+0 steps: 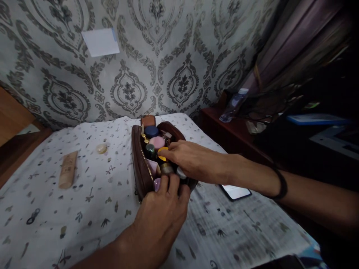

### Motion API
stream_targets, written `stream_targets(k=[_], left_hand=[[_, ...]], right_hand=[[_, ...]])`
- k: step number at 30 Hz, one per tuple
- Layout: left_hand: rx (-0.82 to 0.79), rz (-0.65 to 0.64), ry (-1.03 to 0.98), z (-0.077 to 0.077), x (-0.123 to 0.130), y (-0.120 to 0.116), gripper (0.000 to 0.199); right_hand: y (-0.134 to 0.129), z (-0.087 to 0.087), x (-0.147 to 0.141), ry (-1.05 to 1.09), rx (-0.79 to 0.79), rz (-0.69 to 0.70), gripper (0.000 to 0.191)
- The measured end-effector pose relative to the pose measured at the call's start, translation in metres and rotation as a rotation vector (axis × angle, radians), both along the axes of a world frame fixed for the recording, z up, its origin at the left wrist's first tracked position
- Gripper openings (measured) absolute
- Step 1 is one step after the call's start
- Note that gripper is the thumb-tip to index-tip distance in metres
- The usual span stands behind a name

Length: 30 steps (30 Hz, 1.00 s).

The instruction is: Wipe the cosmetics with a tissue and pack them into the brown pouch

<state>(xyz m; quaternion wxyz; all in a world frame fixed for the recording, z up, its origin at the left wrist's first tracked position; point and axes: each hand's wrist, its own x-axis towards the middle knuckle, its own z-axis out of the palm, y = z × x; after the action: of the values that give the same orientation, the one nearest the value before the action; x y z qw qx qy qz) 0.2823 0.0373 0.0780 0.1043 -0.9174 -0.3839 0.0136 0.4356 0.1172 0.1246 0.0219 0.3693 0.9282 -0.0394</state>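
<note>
A brown zippered pouch [139,164] lies open on the patterned white cloth, filled with small containers. Inside are a blue lid [152,131], a pink round item [157,142], a dark green cap [150,148] and a yellow lid [163,154]. My right hand [186,158] reaches in from the right, its index finger on the yellow lid and its other fingers partly hidden. My left hand [164,209] is at the pouch's near end, fingers bent over the rim beside a purple item [157,184]; what its fingertips hold, if anything, is hidden.
A beige tube [67,170] and a small round jar [101,148] lie left of the pouch. A phone [236,191] rests under my right forearm. On the dark red surface at right stands a clear bottle [233,106]. Patterned wall behind.
</note>
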Motion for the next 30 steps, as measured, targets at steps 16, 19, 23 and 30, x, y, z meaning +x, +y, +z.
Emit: stream_targets(k=[16, 19, 23, 30], left_hand=[[0.169, -0.089, -0.294, 0.016, -0.043, -0.025, 0.039], [0.036, -0.058, -0.405, 0.019, -0.081, -0.034, 0.036], [-0.036, 0.127, -0.490, 0.001, -0.135, -0.029, 0.025], [-0.078, 0.521, -0.513, -0.027, -0.204, 0.004, 0.028]], right_hand=[[-0.001, 0.000, 0.004, 0.188, -0.039, -0.076, 0.048], [-0.008, 0.000, 0.009, 0.334, -0.005, -0.123, 0.052], [-0.026, 0.001, 0.017, 0.532, 0.105, -0.147, 0.052], [-0.058, -0.019, 0.017, 0.702, 0.181, -0.106, 0.042]])
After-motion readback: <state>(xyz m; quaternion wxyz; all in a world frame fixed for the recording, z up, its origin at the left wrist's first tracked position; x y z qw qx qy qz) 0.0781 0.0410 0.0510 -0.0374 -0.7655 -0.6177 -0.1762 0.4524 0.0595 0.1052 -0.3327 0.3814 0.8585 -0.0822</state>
